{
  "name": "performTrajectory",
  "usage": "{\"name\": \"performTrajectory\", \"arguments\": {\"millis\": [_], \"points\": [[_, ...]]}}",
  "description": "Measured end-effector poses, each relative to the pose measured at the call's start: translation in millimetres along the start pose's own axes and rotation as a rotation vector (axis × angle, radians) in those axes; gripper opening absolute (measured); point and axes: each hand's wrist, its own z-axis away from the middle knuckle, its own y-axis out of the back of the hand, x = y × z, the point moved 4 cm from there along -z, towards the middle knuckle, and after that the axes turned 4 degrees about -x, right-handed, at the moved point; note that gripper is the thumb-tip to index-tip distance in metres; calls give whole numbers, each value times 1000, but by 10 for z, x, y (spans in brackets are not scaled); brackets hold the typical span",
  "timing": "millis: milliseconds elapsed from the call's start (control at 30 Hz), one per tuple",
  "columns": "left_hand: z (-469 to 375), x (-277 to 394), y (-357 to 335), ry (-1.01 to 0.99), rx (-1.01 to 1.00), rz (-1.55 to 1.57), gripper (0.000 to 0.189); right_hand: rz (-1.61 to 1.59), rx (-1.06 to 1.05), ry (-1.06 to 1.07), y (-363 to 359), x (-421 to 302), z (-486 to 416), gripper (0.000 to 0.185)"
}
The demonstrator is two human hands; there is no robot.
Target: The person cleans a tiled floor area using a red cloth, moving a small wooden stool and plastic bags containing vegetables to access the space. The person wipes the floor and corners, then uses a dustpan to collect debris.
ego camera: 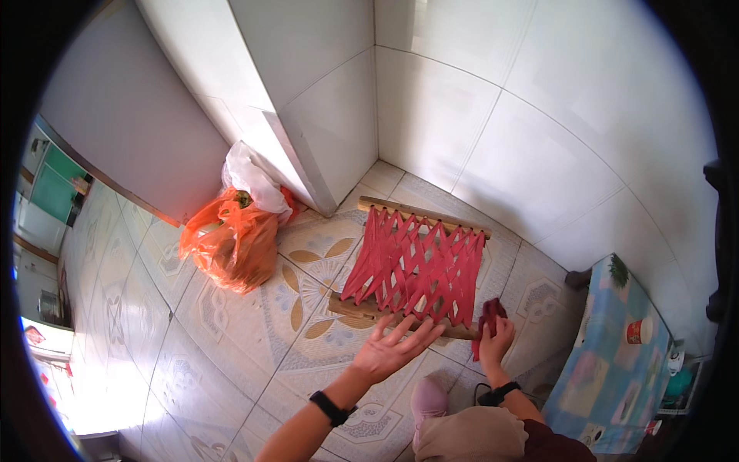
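A folding stool (424,218) with wooden rails and a seat of crisscrossed red fabric straps (421,265) stands on the tiled floor before me. My left hand (398,346) has its fingers spread at the near wooden rail (358,309), palm down, holding nothing. At the right end of the same rail, my right hand (497,341) grips a dark red cloth (492,312), which hangs partly below the fingers. The stool's legs are mostly hidden beneath the seat.
Orange plastic bag (234,248), filled, beside a white plastic bag (254,179) against the wall corner, left. Low table with a checked cover (600,369) at right, bearing a red and white paper cup (639,331). My pink shoe (430,398) is just below the stool. White tiled walls behind.
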Motion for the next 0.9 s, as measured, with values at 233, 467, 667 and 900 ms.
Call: {"name": "performTrajectory", "arguments": {"millis": [233,467,667,900], "points": [[1809,-472,265,99,-392,18,60,-90,-311,469,22,-877,532,28],[3839,-711,920,478,-613,104,47,-114,-440,562,-278,-1144,255,32],[5004,-581,1414,797,-652,45,51,101,-502,801,-151,-1254,166,34],[5022,-153,1084,1157,-303,252,42,289,-1185,974,619,-1762,228,33]]}}
